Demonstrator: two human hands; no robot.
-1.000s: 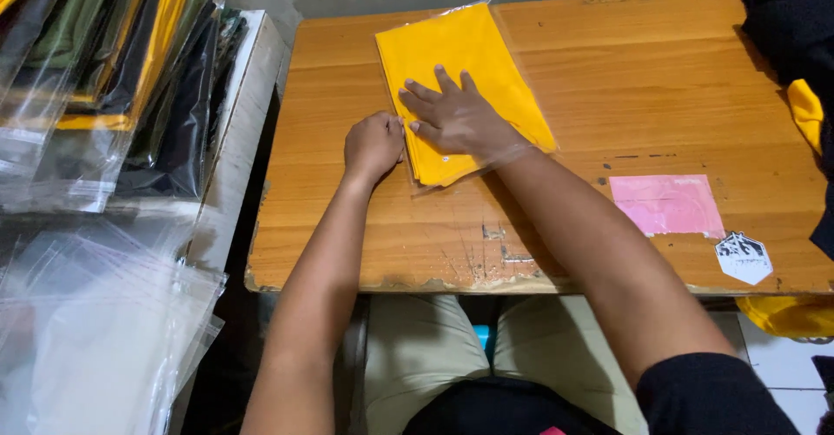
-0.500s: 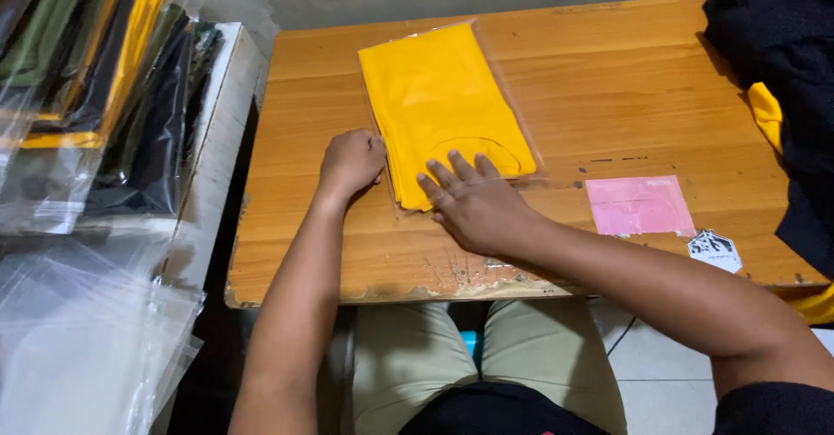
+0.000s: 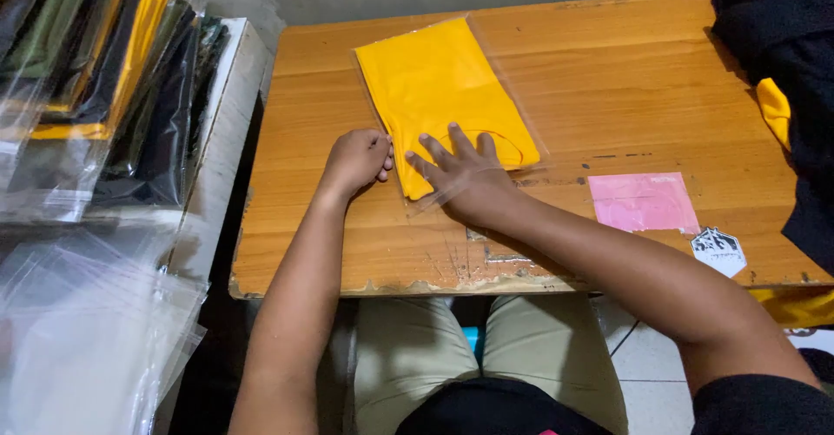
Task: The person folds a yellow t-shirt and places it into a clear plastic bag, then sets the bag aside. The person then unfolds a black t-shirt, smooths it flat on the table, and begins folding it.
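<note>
A folded yellow garment (image 3: 434, 79) lies inside a clear plastic bag on the wooden table (image 3: 608, 79). My right hand (image 3: 460, 170) lies flat, fingers spread, on the near end of the garment at the bag's mouth. My left hand (image 3: 356, 161) is curled at the bag's near left edge, pinching the plastic.
Stacked bagged garments in black, green and yellow (image 3: 95, 79) rest on a shelf at the left, with loose clear bags (image 3: 87, 331) below. A pink sheet (image 3: 643, 202) and a small white sticker (image 3: 718, 251) lie on the table's right. Dark clothes (image 3: 782, 44) pile at the far right.
My right hand slid down off the garment toward me, then moved back up onto its near end. My left hand stayed at the bag's edge.
</note>
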